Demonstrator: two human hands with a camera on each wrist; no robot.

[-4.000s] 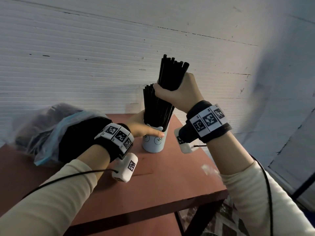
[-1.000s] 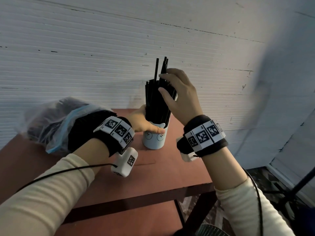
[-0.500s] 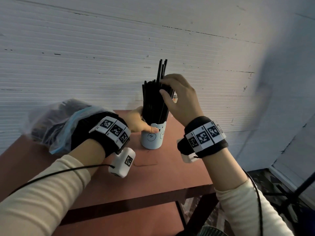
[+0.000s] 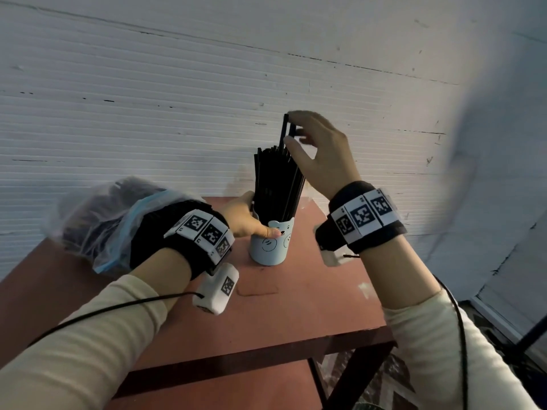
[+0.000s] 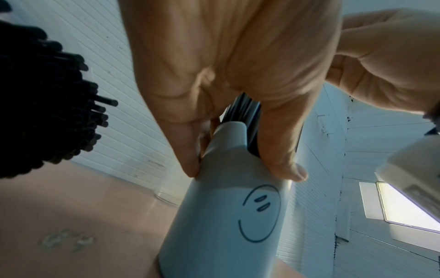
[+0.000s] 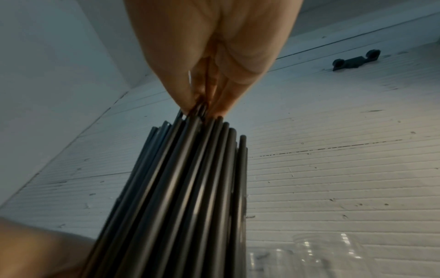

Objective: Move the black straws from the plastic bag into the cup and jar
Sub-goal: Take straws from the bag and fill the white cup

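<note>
Head view: pale blue cup (image 4: pixel 269 245) with a bear face standing upright on the red-brown table (image 4: pixel 296 315), packed with black straws (image 4: pixel 278 184) rising toward 12 o'clock. Left hand (image 4: pixel 245 220) wrapped round the cup from 9 o'clock, thumb across its front. Right hand (image 4: pixel 322 155) above at 1 o'clock, thumb and fingertips pinching two taller straws (image 4: pixel 286 130) that stick up out of the bundle. Plastic bag (image 4: pixel 103 220) with more dark straws lying on the table at 9 o'clock of the cup, partly behind the left wrist.

Left wrist view: fingers (image 5: pixel 188 146) and thumb curled on the cup's upper wall, smiley drawing below; open ends of the bagged straws (image 5: pixel 47 105) at 9 o'clock.

Right wrist view: fingertips (image 6: pixel 228 97) closed on straw tops at 12 o'clock; clear jar (image 6: pixel 316 257) at 5 o'clock, blurred.
</note>
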